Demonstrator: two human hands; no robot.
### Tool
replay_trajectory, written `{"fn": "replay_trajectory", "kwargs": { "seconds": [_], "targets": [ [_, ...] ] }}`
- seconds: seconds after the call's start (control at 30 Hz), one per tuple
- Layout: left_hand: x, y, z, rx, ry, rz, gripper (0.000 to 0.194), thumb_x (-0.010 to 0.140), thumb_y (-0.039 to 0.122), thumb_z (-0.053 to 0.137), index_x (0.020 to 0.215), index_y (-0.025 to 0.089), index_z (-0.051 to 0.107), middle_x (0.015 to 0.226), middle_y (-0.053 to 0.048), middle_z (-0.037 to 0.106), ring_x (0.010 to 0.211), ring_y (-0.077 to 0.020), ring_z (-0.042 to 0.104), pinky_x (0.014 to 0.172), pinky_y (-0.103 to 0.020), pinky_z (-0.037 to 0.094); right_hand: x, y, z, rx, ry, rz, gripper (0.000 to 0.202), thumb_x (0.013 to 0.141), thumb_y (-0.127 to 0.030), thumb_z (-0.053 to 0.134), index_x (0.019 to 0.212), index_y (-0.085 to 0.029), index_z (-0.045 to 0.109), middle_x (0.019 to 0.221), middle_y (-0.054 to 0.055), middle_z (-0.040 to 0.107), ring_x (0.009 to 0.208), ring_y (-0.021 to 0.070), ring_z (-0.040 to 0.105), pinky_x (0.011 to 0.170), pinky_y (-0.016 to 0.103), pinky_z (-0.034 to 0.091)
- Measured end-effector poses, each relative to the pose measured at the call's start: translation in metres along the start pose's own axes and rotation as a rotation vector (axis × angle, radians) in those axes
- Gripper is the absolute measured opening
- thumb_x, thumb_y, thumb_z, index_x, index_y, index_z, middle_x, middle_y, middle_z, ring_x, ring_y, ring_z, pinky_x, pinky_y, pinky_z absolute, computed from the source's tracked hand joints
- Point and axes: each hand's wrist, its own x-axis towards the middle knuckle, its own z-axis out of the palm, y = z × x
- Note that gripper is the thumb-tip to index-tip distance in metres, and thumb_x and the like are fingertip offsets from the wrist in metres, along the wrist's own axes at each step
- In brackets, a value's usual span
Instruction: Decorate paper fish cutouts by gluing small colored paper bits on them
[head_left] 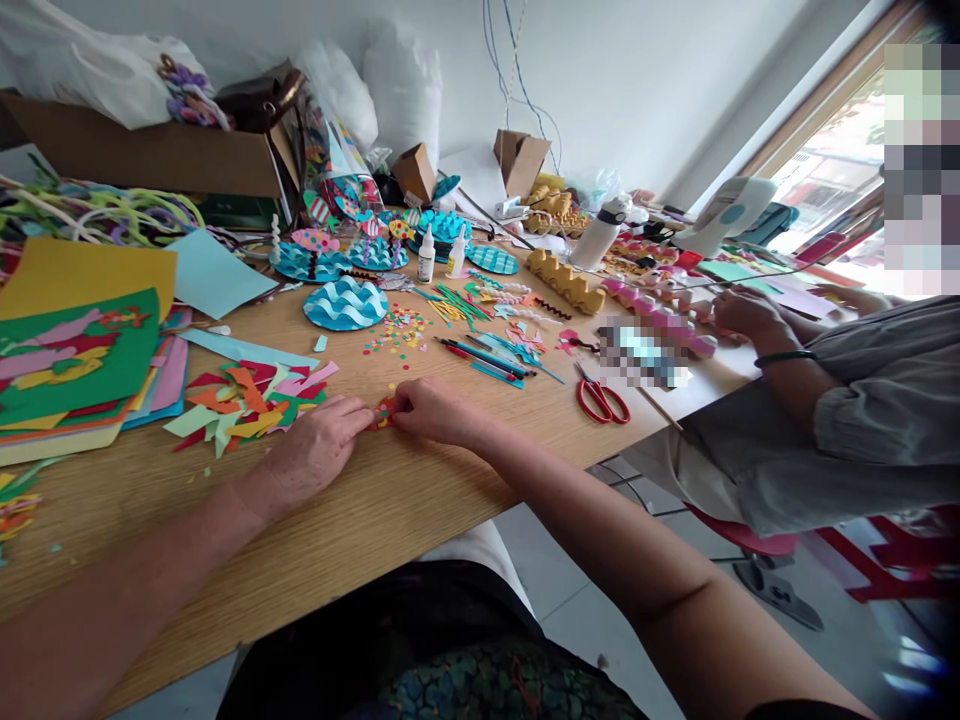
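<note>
A small red paper cutout (384,413) with coloured dots lies low over the table, between my two hands. My left hand (319,440) has its fingers pressed together at the cutout's left edge. My right hand (435,410) is closed in a pinch on its right side. The fingers cover much of the cutout, so its full outline is hidden. Just beyond it lie loose confetti dots (401,330) in many colours. A pile of paper scraps (251,400) sits left of my left hand.
Pens (487,360) and red-handled scissors (602,400) lie to the right. Blue wavy paper discs (345,304), glue bottles (426,256) and yellow egg-carton strips (564,283) stand farther back. Coloured sheets (82,350) are stacked at left. A co-worker's hands (750,312) work at right.
</note>
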Motion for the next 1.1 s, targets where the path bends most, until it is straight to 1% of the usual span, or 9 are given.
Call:
{"fn": "replay_trajectory", "kwargs": {
  "seconds": [0.13,0.3,0.47,0.6,0.8,1.03,1.1],
  "targets": [
    [0.0002,0.0005,-0.0005,-0.007,-0.013,-0.014,0.035,0.078,0.006,0.030,0.092,0.015,0.061,0.092,-0.008,0.061,0.088,-0.0214,0.055,0.077,-0.034,0.047,0.0008,0.0025,0.0021,0.028,0.024,-0.017,0.019,0.070,-0.023,0.048,0.076,-0.015,0.063,0.077,0.005,0.066,0.064,0.0120,0.052,0.053,0.021,0.031],
    [0.0011,0.0018,-0.0019,-0.001,-0.031,-0.033,0.034,0.076,0.006,0.031,0.090,0.015,0.061,0.091,-0.008,0.062,0.088,-0.0214,0.056,0.076,-0.033,0.048,0.0002,0.0032,0.0011,0.088,0.025,-0.022,0.015,0.069,-0.020,0.051,0.077,-0.014,0.062,0.076,0.004,0.064,0.063,0.0106,0.050,0.053,0.020,0.031],
    [0.0019,0.0023,-0.0031,-0.001,-0.012,-0.022,0.034,0.077,0.009,0.030,0.089,0.014,0.062,0.090,-0.009,0.063,0.088,-0.0221,0.057,0.075,-0.034,0.049,-0.0005,0.0062,-0.0011,0.211,0.030,-0.030,0.013,0.071,-0.019,0.056,0.080,-0.012,0.062,0.074,0.002,0.062,0.062,0.0084,0.049,0.054,0.019,0.030],
    [0.0016,0.0017,-0.0049,-0.022,0.012,-0.019,0.036,0.077,0.010,0.029,0.093,0.012,0.061,0.091,-0.010,0.064,0.087,-0.0218,0.058,0.077,-0.034,0.049,-0.0029,0.0078,-0.0007,0.289,0.060,-0.071,0.011,0.074,-0.016,0.055,0.079,-0.011,0.064,0.069,0.000,0.060,0.060,0.0064,0.047,0.056,0.018,0.031],
    [0.0016,0.0022,-0.0063,-0.026,0.023,-0.060,0.035,0.076,0.010,0.029,0.091,0.014,0.061,0.089,-0.009,0.066,0.087,-0.0209,0.060,0.079,-0.033,0.049,-0.0071,0.0050,0.0021,0.252,0.086,-0.113,0.017,0.075,-0.013,0.053,0.082,-0.013,0.067,0.071,0.001,0.063,0.061,0.0073,0.049,0.058,0.019,0.032],
    [0.0014,0.0026,-0.0066,-0.024,0.019,-0.061,0.035,0.076,0.010,0.030,0.092,0.015,0.061,0.091,-0.009,0.066,0.089,-0.0211,0.060,0.081,-0.034,0.049,-0.0084,-0.0011,-0.0015,0.142,0.035,-0.071,0.023,0.076,-0.014,0.049,0.089,-0.013,0.069,0.082,0.005,0.068,0.071,0.0107,0.055,0.064,0.020,0.036],
    [0.0013,0.0024,-0.0066,-0.020,0.014,-0.067,0.036,0.076,0.010,0.030,0.092,0.015,0.061,0.091,-0.009,0.066,0.089,-0.0214,0.060,0.081,-0.034,0.049,-0.0084,-0.0015,-0.0025,0.144,0.026,-0.055,0.023,0.077,-0.015,0.050,0.090,-0.014,0.069,0.082,0.005,0.068,0.071,0.0108,0.055,0.064,0.020,0.036]
  ]
}}
